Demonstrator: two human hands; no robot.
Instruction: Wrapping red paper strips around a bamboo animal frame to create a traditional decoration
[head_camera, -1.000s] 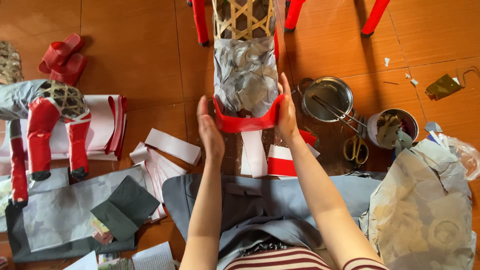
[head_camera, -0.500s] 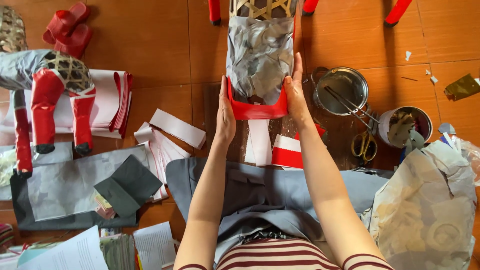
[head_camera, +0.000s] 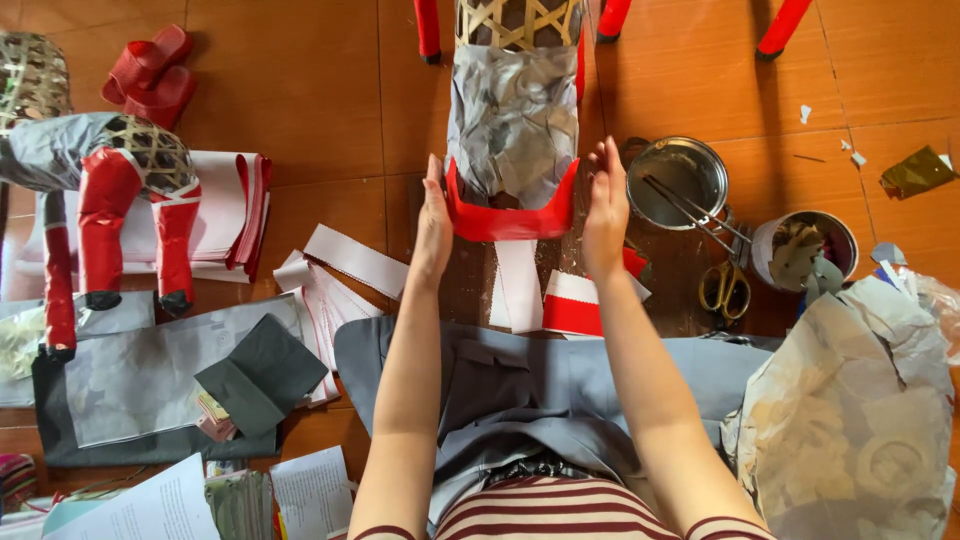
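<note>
Far left of the hands: a finished woven-frame animal figure (head_camera: 95, 185) with grey paper body and red legs stands on the floor, on a stack of red-edged white sheets (head_camera: 235, 215); grey paper sheets (head_camera: 150, 375) lie nearer the person.
Left hand (head_camera: 435, 222): open, fingers straight and together, palm turned inward; its fingers press flat against the left end of the red strip (head_camera: 510, 215). It grips nothing.
Between the hands: a woven bamboo frame (head_camera: 515, 95) covered in crumpled grey paper, with the red strip wrapped across its near end.
Frame's position: on the floor directly ahead of the person's lap, held between the two palms.
Frame's axis: long axis runs away from the person; the papered end faces the person, the bare lattice end points away, toward red legs (head_camera: 428, 30) at the far edge.
Right hand (head_camera: 605, 205): open the same way, fingers extended, palm against the right end of the red strip.
Under the hands: red and white paper strips (head_camera: 560, 300) on the floor.
Right of the hands: a metal bowl (head_camera: 682, 180) holding thin sticks, yellow-handled scissors (head_camera: 725, 290), a round tin (head_camera: 805, 248) of scraps, and a large crumpled paper sheet (head_camera: 850, 420).
</note>
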